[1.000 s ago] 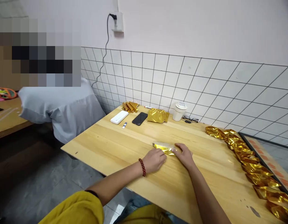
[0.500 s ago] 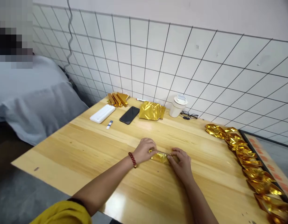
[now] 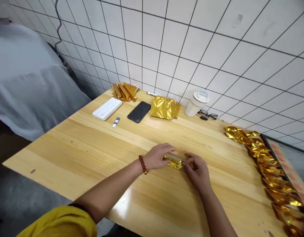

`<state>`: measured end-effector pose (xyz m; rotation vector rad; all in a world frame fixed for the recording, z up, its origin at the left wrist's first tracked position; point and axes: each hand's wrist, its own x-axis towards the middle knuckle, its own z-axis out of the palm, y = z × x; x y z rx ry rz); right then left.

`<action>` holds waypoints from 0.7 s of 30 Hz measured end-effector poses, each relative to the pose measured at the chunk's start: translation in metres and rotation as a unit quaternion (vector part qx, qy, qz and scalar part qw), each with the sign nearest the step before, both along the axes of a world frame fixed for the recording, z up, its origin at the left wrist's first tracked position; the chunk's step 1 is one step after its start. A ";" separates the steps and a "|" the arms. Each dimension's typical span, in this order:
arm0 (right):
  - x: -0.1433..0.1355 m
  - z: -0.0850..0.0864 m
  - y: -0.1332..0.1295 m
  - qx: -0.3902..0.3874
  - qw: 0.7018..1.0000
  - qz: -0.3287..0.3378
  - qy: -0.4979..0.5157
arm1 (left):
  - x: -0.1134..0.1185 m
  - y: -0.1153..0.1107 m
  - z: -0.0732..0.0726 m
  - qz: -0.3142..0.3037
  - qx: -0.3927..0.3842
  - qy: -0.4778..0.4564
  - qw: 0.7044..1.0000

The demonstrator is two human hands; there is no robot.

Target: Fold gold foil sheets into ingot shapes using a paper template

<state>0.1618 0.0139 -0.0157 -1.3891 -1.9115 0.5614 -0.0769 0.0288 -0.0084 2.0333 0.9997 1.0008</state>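
Observation:
A small folded piece of gold foil paper (image 3: 175, 163) lies on the wooden table between my two hands. My left hand (image 3: 159, 156), with a red bead bracelet on its wrist, grips the foil's left end between thumb and fingers. At the right end, my right hand (image 3: 196, 168) pinches the foil with thumb and forefinger. The foil's upper side is a dull strip, while its near side shines and looks creased. Both its ends are partly hidden by my fingers.
Along the back stand strips of gold foil (image 3: 124, 92), a white power bank (image 3: 107, 108), a phone (image 3: 139, 112), a small glue-stick-like tube (image 3: 116, 122), a gold foil stack (image 3: 164, 108), a white cup (image 3: 196, 103) and glasses (image 3: 212, 116). Folded gold pieces (image 3: 272, 174) line the right. A person in grey sits left.
The view has tipped downward. My left hand's fingers have shifted over the foil's left end, and its dull upper strip shows wider. My right hand stays at the right end.

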 end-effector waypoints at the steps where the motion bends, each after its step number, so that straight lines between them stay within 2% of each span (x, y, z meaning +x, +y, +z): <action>1: 0.001 -0.001 -0.001 -0.011 1.000 -0.008 0.017 | 0.000 0.000 -0.001 -0.003 -0.008 -0.014 1.000; 7: 0.007 -0.015 -0.005 -0.081 0.985 0.002 0.153 | 0.001 -0.001 -0.004 0.028 -0.033 -0.110 0.993; 11: 0.007 -0.016 -0.003 -0.107 0.968 -0.015 0.226 | 0.000 -0.001 -0.001 0.062 -0.029 -0.143 0.987; 15: 0.006 -0.009 0.000 -0.113 0.941 -0.037 0.316 | 0.000 0.002 0.001 0.096 -0.138 -0.235 0.957; 18: 0.004 -0.004 0.001 -0.114 0.935 -0.043 0.334 | 0.000 0.002 0.001 0.054 -0.252 -0.287 0.923; 21: 0.002 -0.001 0.000 -0.119 0.938 -0.032 0.323 | -0.001 0.001 0.000 0.042 -0.326 -0.282 0.901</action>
